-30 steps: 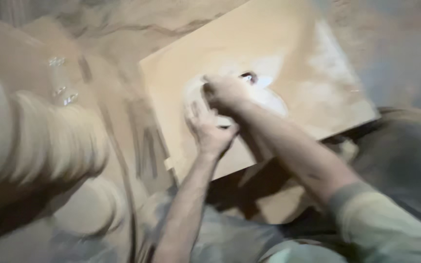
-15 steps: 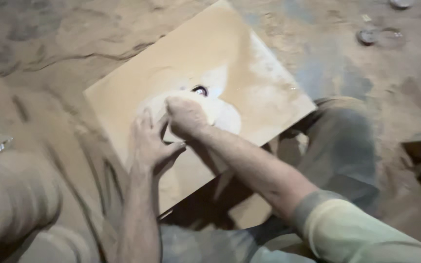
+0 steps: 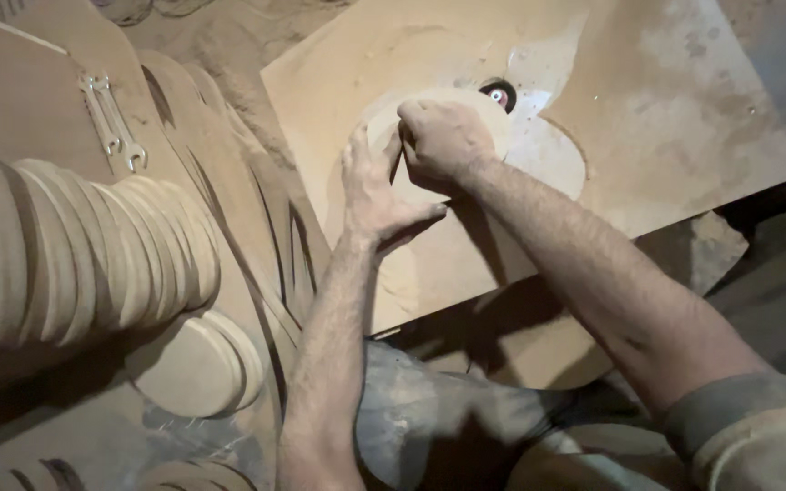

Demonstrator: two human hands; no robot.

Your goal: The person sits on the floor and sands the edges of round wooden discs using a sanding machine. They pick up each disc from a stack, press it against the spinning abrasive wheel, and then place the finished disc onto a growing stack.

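Since the earlier frame, both hands have been carried toward the board's (image 3: 666, 136) far edge. A pale, dusty wooden disc (image 3: 466, 114) is pressed flat there by the spread left hand (image 3: 377, 186) and clenched right hand (image 3: 443, 138), beside a small cutter (image 3: 499, 94).

Round pale wooden disc (image 3: 429, 150), lying flat on dusty board (partly hidden), edge beside small spinning cutter (image 3: 499, 95)

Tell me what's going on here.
A person presses a round wooden disc flat on a dusty board table with both hands, its edge against a small spinning cutter. The left hand lies flat on it; the right hand curls over it. A stack of finished discs lies left, beside two wrenches.
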